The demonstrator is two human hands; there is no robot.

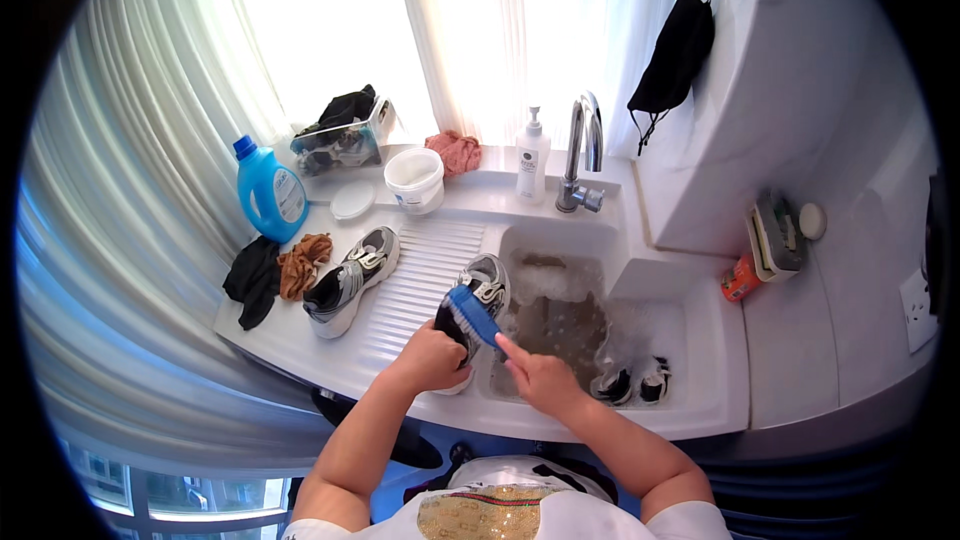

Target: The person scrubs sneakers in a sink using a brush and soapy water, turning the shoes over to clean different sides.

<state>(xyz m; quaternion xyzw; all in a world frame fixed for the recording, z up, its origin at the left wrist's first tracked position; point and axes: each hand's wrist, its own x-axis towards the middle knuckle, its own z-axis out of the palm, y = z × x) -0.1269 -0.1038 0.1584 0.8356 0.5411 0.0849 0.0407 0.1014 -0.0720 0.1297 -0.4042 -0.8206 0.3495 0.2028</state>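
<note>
My left hand (428, 358) is closed around the heel end of a grey and white sneaker (488, 277), which rests at the left edge of the sink (715, 340). Closed on a blue scrub brush (474, 318), my right hand (543, 377) holds its bristles against the shoe's upper, near the black collar. The matching sneaker (350, 283) stands upright on the ribbed drainboard (420, 270) to the left. Murky, sudsy water (563, 328) lies in the basin. Small black and white shoes (630, 383) sit partly in it at the near right.
Along the back stand a blue detergent jug (272, 192), a clear bin of cloths (345, 140), a white tub (414, 180), a pump bottle (532, 160) and the faucet (580, 155). Dark and brown cloths (303, 265) lie left. A wall holder (775, 240) hangs right.
</note>
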